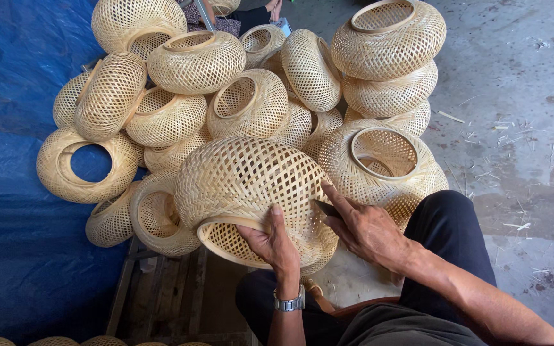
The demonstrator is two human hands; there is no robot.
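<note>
Person sits w/ a woven bamboo lampshade [251, 192] tipped on its side over the lap, ring opening facing down toward the body. Left hand [274, 240] hooks the rim of that opening, thumb outside and fingers curled in, so it's clamped on the rim; prob. to keep the round shell from rolling. Right hand [363, 224] lies flat against the shade's right flank, fingers spread forward, and pinches a small dark blade-like tool [326, 207] against the weave. Can't tell exactly what the tool is. Hands are apart, one at each side of the shade. A metal wristwatch [288, 302] sits on the left wrist.

Beyond the held shade, a heap of finished shades [238, 96] is stacked loosely, openings pointing every way, touching and leaning on each other. At the far right of the heap, a neat stack of flatter shades [389, 64] sits one on another, opening up, likely nested that way to stay steady.

Floor is bare grey concrete [520, 128], stained, w/ bamboo slivers [501, 131] scattered on the right side. A blue tarp [14, 128] covers the left side; the heap's left edge rests on it. Near the bottom edge, below the shade, a wooden slatted frame [161, 295] shows. More shade tops peek in at the bottom left corner.
</note>
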